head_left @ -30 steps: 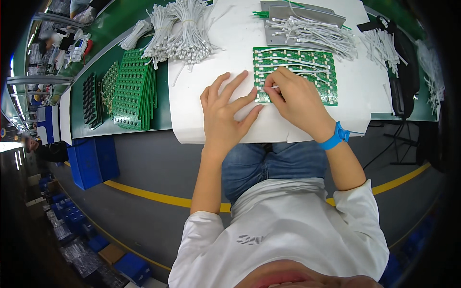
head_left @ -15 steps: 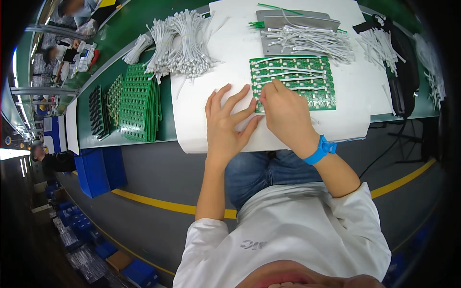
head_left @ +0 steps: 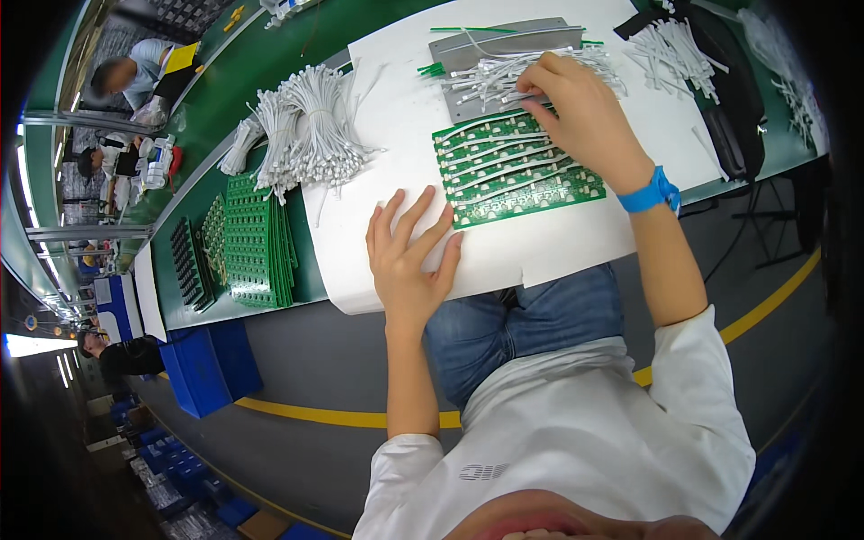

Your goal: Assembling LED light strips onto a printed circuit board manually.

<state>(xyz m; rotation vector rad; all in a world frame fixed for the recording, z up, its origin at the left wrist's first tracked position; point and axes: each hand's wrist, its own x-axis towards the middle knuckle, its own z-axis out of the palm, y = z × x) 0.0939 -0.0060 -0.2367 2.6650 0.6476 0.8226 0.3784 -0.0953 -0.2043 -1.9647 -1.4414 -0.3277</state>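
Note:
A green circuit board panel (head_left: 533, 196) lies on white paper, with several white cables (head_left: 502, 165) running across it in rows. My left hand (head_left: 407, 261) rests with fingers spread on the paper, its fingertips by the panel's left edge. Over the far side of the panel, my right hand (head_left: 589, 117) reaches to a loose pile of white cables (head_left: 486, 83). Its fingers are curled, with a gap between thumb and forefinger and nothing visible held there. The pile lies partly on a grey metal plate (head_left: 531, 38). A blue band circles my right wrist.
White cable bundles (head_left: 315, 121) lie left of the panel. Farther left stand stacked green boards (head_left: 256, 247) and black parts (head_left: 187, 265). More white cables (head_left: 673, 54) lie by a black bag (head_left: 751, 99) at right. A blue bin (head_left: 211, 364) stands below the table's left end.
My right hand has left the panel's cables and moved up and away to the loose pile. The left hand stays beside the panel. The whole view has shifted and tilted.

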